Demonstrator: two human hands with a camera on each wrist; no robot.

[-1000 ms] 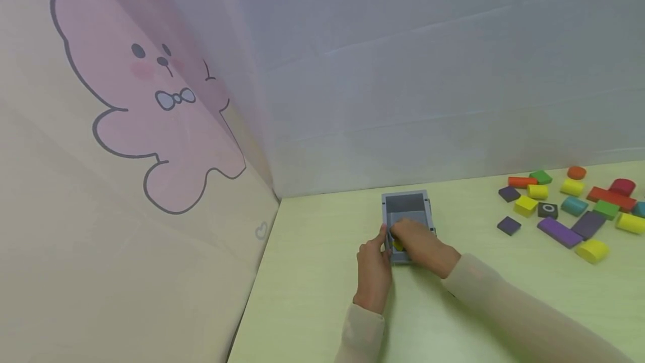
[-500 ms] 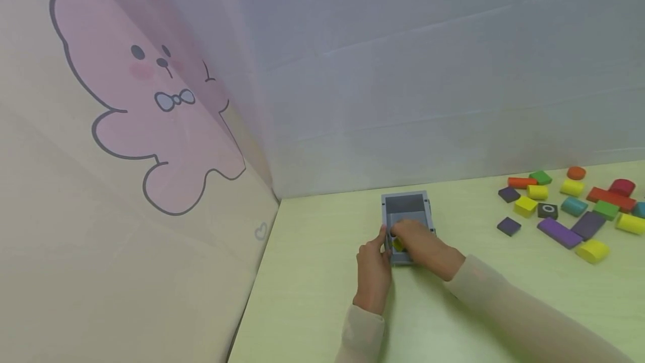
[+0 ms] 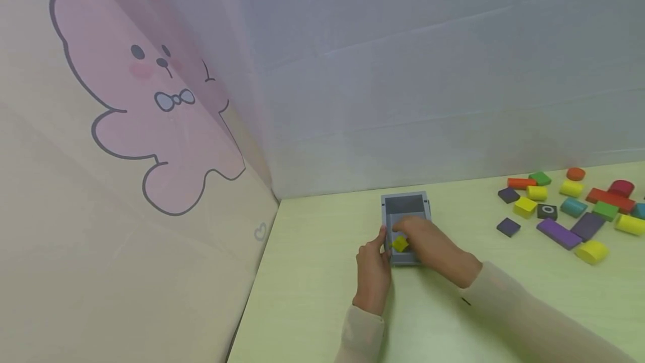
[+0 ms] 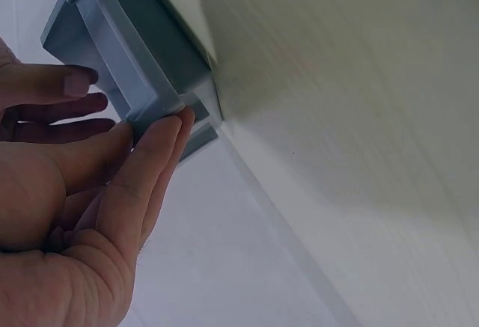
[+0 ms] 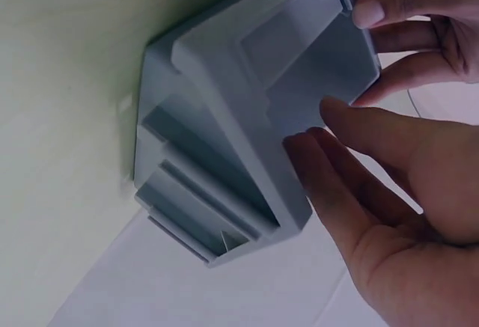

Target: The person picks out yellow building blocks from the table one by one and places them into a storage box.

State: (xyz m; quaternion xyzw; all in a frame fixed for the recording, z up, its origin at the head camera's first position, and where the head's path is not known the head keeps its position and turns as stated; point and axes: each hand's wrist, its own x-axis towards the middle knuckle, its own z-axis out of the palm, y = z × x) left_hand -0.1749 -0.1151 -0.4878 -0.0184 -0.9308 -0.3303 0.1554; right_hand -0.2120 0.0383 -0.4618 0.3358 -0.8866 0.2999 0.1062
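A small grey open-topped box (image 3: 403, 204) stands on the table in the head view. My left hand (image 3: 373, 273) holds its left wall between thumb and fingers; the left wrist view shows the fingertips (image 4: 166, 134) right at the box corner. Inside, near the front end, lies a yellow block (image 3: 400, 244). Over the box's right side reaches my right hand (image 3: 435, 248), its fingertips close to that block. The right wrist view shows thumb (image 5: 374, 129) and fingers slightly apart at the rim, with nothing seen between them.
To the right lie several loose coloured blocks, among them a long purple block (image 3: 558, 233), a dark block with a white ring (image 3: 547, 211) and a yellow rounded block (image 3: 592, 251). A pale sheet (image 3: 428, 99) hangs behind; a pink bunny print (image 3: 171, 133) covers the left side.
My right hand has drawn back slightly to the right, and more of the yellow block in the box shows. The left hand keeps its hold on the box wall.
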